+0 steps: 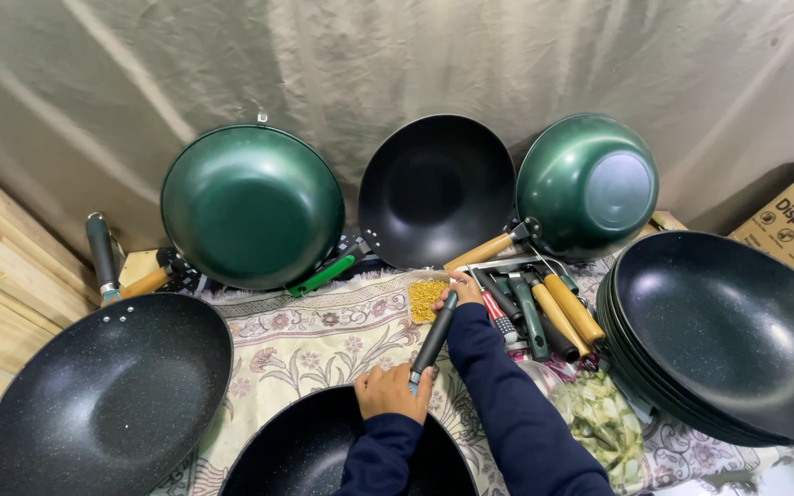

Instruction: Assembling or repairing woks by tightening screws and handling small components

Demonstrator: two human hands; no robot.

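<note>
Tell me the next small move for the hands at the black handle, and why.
Probably steady the handle against the pan rim. The left hand holds its lower end at the rim, while the right hand pinches the far tip beside the bag of screws, so it looks not yet fixed.

Both arms wear long dark blue sleeves of soft cloth. The sleeves reach down to the wrists, where each ends in a snug cuff. The left hand [391,389] and right hand [460,290] are bare, with no gloves, rings or watch to see
</note>
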